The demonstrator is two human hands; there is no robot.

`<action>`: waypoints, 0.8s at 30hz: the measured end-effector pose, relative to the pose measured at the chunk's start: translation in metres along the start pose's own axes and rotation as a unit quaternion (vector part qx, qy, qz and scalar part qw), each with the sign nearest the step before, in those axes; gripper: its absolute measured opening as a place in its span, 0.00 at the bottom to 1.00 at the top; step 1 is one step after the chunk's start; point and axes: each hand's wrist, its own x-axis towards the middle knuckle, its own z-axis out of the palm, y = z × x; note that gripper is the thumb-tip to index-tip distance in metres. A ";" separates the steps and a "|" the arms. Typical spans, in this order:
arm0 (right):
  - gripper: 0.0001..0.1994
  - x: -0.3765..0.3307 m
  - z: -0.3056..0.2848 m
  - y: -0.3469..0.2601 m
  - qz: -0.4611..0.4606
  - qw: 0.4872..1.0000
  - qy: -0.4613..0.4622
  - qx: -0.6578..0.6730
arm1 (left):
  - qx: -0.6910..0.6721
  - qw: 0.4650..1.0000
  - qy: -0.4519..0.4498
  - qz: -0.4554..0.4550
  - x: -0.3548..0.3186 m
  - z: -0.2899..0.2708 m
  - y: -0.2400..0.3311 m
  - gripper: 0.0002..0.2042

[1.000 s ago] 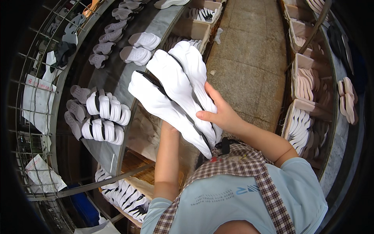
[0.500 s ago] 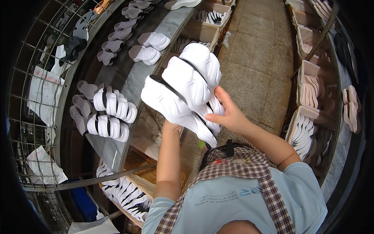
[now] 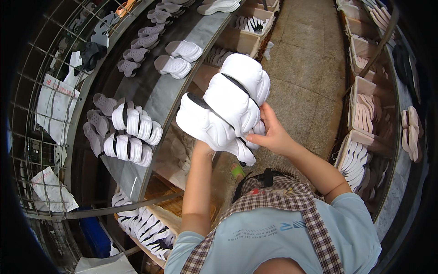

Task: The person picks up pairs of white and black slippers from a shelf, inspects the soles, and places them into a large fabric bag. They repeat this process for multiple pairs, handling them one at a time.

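Between my two hands is a stack of thick white shoe soles (image 3: 228, 102) with black inner faces, held up in front of my chest. Underneath, my left hand (image 3: 203, 148) supports the stack; its fingers are mostly hidden behind the soles. My right hand (image 3: 273, 131) grips the right side, thumb on the near soles and fingers round the outer edge. The soles lie overlapped and fanned, toes and heels tilted differently. To the left, two rows of white soles (image 3: 134, 123) stand on the grey bench (image 3: 132, 178).
Grey perforated soles (image 3: 96, 123) and stacked pale pairs (image 3: 173, 66) sit on the left bench, beside a wire rack (image 3: 45, 150). A crate of white-and-black soles (image 3: 148, 233) is below. Sole-filled bins (image 3: 365, 105) line the right side of the tiled aisle (image 3: 305, 59).
The stack of shoe soles has shifted slightly right and tilted, its near tip drawn up. My hands keep their hold and move a little with it.
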 end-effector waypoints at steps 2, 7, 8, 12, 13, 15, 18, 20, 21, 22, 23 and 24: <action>0.47 0.000 -0.002 0.001 -0.010 1.000 -0.007 -0.003 | 0.020 1.000 -0.005 0.008 0.001 -0.002 -0.003 0.29; 0.45 0.012 -0.010 -0.007 -0.061 0.983 0.026 -0.173 | 0.145 0.989 -0.006 -0.026 -0.006 0.014 -0.002 0.30; 0.43 0.017 -0.014 -0.012 -0.099 0.979 0.011 -0.177 | 0.022 0.998 -0.030 -0.055 -0.009 0.021 0.000 0.31; 0.27 0.043 -0.031 -0.032 -0.323 0.920 -0.048 -0.215 | -0.112 0.982 -0.021 -0.151 -0.025 0.053 0.012 0.31; 0.24 0.045 -0.038 -0.038 -0.331 0.898 -0.075 -0.280 | -0.071 0.991 -0.002 -0.113 -0.027 0.058 0.014 0.30; 0.17 0.037 -0.041 -0.042 -0.284 0.931 -0.091 -0.213 | -0.031 0.997 0.010 -0.066 -0.027 0.063 0.018 0.28; 0.06 0.016 -0.035 -0.038 -0.115 0.992 -0.035 -0.033 | -0.171 0.976 0.057 -0.120 -0.022 0.050 0.017 0.25; 0.11 0.003 -0.029 -0.031 0.014 0.992 0.004 0.128 | -0.233 0.959 0.071 -0.145 -0.018 0.033 0.010 0.28; 0.12 -0.003 -0.026 -0.027 0.063 0.981 0.018 0.184 | -0.278 0.951 0.063 -0.115 -0.017 0.025 0.004 0.30; 0.14 -0.005 -0.022 -0.022 0.103 0.972 0.026 0.211 | -0.290 0.946 0.074 -0.121 -0.019 0.017 -0.003 0.32; 0.16 -0.007 -0.021 -0.018 0.112 0.973 0.040 0.197 | -0.301 0.941 0.084 -0.126 -0.019 0.010 -0.009 0.34; 0.19 -0.006 -0.019 -0.013 0.105 0.976 0.035 0.189 | -0.301 0.942 0.079 -0.126 -0.019 0.004 -0.015 0.33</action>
